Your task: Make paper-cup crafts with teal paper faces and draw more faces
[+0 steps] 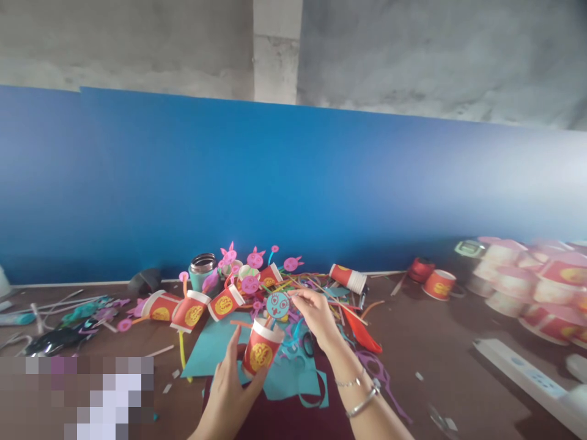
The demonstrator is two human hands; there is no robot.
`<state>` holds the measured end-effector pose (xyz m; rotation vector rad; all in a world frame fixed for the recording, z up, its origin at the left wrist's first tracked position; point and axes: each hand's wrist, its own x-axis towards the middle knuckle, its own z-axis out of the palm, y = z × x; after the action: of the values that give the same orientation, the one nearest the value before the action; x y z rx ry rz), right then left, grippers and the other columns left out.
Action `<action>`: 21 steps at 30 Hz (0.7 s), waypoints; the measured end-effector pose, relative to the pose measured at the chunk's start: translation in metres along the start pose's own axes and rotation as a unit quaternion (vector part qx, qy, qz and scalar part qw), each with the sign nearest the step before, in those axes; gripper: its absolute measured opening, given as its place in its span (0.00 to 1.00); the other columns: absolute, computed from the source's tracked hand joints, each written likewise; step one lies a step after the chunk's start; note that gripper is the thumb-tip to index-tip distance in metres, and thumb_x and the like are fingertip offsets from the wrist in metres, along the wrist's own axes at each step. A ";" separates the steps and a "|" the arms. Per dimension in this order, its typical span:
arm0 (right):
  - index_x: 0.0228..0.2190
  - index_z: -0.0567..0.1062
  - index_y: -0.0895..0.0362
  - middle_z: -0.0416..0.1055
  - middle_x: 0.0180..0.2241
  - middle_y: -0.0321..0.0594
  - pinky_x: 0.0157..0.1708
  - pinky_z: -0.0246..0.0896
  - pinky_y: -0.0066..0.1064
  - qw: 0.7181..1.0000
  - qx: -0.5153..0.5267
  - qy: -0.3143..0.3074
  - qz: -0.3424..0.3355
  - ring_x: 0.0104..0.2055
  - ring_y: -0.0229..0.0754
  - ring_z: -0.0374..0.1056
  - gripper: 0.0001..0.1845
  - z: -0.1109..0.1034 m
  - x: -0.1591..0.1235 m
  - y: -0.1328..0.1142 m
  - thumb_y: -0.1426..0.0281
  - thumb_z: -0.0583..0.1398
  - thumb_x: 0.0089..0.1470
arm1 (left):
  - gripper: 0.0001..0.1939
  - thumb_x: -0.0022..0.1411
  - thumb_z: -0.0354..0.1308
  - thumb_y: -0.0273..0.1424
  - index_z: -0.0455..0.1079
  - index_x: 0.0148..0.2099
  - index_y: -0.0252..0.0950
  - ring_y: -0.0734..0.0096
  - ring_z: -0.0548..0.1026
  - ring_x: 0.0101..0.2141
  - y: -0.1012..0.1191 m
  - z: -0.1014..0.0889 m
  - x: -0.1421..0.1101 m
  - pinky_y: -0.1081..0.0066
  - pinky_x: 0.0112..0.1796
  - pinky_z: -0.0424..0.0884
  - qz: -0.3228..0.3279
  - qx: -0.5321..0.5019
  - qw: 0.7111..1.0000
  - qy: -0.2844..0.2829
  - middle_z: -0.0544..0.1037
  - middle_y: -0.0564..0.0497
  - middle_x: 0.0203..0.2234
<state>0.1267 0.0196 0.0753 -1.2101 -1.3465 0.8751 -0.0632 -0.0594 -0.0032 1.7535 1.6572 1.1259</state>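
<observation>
My left hand (232,382) is wrapped round a red paper cup (265,336) with a white rim and a yellow emblem, held slightly tilted above the table. A round blue paper face (277,305) with drawn eyes stands over the cup's mouth on a strip that runs down into it. An orange straw (239,324) sticks out to the cup's left. My right hand (316,315), with bracelets on its wrist, pinches the right edge of the paper face. Under both hands lie blue paper sheets (208,348) and cut-out scraps.
Red cups (191,310) with pink paper faces (251,285) lie at the back left, by an open flask (203,272). Straws and paper strips heap behind my hands. Stacked cups (513,281) and a power strip (527,373) are at right. A blue partition (275,183) borders the table.
</observation>
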 end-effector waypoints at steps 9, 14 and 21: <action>0.29 0.79 0.60 0.76 0.25 0.42 0.25 0.62 0.29 1.000 0.022 -0.003 0.003 0.27 0.43 0.70 0.14 0.001 -0.001 -0.001 0.64 0.59 0.45 | 0.39 0.54 0.55 0.42 0.45 0.64 0.36 0.57 0.74 0.41 -0.001 0.001 -0.001 0.60 0.42 0.68 0.012 0.014 1.000 0.009 0.74 0.43 0.42; 0.29 0.79 0.59 0.76 0.25 0.41 0.26 0.61 0.29 1.000 0.025 0.011 0.009 0.27 0.42 0.69 0.13 0.000 -0.001 -0.002 0.65 0.59 0.44 | 0.39 0.54 0.56 0.42 0.45 0.63 0.36 0.58 0.75 0.40 0.003 0.000 -0.001 0.61 0.40 0.69 0.010 0.002 1.000 0.018 0.75 0.45 0.41; 0.30 0.79 0.60 0.75 0.23 0.40 0.23 0.59 0.28 0.999 0.027 -0.008 0.015 0.26 0.41 0.68 0.14 0.001 -0.003 -0.005 0.64 0.59 0.44 | 0.39 0.55 0.55 0.41 0.43 0.63 0.36 0.59 0.74 0.41 -0.002 0.001 -0.001 0.61 0.41 0.69 0.023 0.025 0.999 0.008 0.74 0.45 0.41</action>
<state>0.1246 0.0157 0.0790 -1.1872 -1.3111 0.9387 -0.0636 -0.0593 -0.0059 1.8270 1.6750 1.1313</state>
